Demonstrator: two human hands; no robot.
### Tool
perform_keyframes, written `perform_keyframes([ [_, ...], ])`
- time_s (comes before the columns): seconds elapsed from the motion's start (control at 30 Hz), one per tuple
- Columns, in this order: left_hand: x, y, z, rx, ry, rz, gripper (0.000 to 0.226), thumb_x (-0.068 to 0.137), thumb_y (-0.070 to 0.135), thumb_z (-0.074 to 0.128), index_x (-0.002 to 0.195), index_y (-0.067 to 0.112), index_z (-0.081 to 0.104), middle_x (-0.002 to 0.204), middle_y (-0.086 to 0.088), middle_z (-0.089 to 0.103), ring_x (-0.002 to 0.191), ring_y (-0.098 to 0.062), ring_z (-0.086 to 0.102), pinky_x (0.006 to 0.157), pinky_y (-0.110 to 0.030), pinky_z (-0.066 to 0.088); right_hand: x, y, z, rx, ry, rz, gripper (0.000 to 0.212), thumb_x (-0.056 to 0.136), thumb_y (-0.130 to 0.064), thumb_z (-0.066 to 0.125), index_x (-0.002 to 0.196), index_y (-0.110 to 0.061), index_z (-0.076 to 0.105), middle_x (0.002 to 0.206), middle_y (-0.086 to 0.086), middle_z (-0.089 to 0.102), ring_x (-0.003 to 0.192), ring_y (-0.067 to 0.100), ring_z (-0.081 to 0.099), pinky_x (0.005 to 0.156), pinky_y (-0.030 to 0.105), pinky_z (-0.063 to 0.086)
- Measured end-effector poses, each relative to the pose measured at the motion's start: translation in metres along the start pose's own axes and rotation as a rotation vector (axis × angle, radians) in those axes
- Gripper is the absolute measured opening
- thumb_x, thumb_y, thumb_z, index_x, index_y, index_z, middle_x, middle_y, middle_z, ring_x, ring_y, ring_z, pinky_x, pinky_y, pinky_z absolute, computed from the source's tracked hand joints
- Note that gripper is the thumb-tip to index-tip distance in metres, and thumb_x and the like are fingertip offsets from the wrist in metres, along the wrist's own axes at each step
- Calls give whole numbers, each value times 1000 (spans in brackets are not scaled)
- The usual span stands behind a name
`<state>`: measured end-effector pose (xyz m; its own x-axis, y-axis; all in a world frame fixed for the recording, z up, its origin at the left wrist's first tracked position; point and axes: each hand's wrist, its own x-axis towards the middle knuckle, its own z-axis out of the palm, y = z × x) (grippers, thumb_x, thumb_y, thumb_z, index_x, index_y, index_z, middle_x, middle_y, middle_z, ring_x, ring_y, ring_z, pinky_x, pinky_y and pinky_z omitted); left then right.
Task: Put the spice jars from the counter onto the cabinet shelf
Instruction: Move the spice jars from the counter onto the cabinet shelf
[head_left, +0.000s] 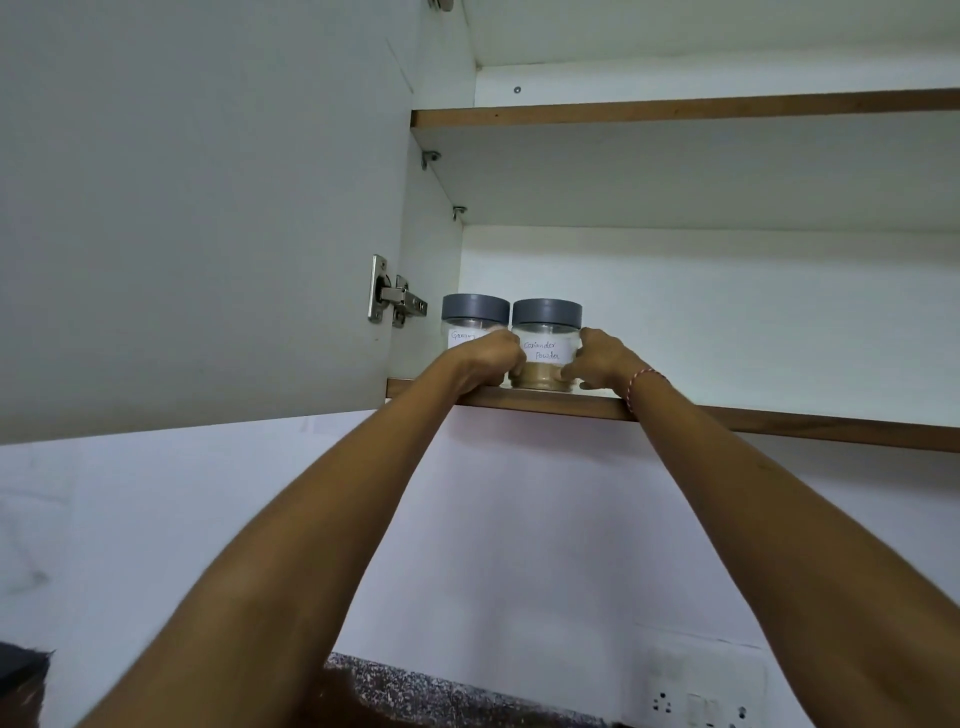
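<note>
Flanking one of two grey-lidded spice jars (545, 343) on the cabinet shelf (727, 415): two hands, left hand (488, 358), right hand (597, 358).

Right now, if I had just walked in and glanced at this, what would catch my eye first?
Two bare arms reach up to the lowest cabinet shelf, where two clear jars with grey lids stand side by side at its left end. The left hand and right hand flank the jar labelled coriander powder; the other jar stands to its left, partly hidden by the left hand. The open cabinet door fills the left of the view.
</note>
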<state>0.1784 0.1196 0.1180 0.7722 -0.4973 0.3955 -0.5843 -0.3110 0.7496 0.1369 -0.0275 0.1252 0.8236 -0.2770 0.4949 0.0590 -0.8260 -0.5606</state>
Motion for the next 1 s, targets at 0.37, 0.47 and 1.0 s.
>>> perform_keyframes([
  [0.37, -38, -13, 32, 192, 545, 390, 42, 91, 2, 36, 130, 3, 52, 128, -19, 57, 115, -33, 55, 95, -32, 44, -51, -2, 0, -61, 508, -187, 47, 88, -1, 42, 135, -1, 40, 131, 20, 51, 123, 34, 45, 95, 36, 40],
  [0.47, -63, -23, 64, 366, 596, 512, 49, 93, 1, 37, 141, 2, 34, 149, -19, 34, 139, -30, 31, 115, -37, 24, -83, 5, 20, -207, 601, -353, 49, 92, -11, 43, 140, -6, 36, 146, 16, 36, 136, 29, 33, 109, 36, 29],
  [1.0, -242, -162, 300, 348, 222, 341, 56, 95, 6, 37, 147, 2, 16, 155, -18, 17, 146, -30, 13, 118, -37, 8, -334, 216, 123, -418, 444, 6, 54, 92, -28, 48, 141, -11, 35, 154, 18, 20, 144, 34, 17, 115, 49, 19],
])
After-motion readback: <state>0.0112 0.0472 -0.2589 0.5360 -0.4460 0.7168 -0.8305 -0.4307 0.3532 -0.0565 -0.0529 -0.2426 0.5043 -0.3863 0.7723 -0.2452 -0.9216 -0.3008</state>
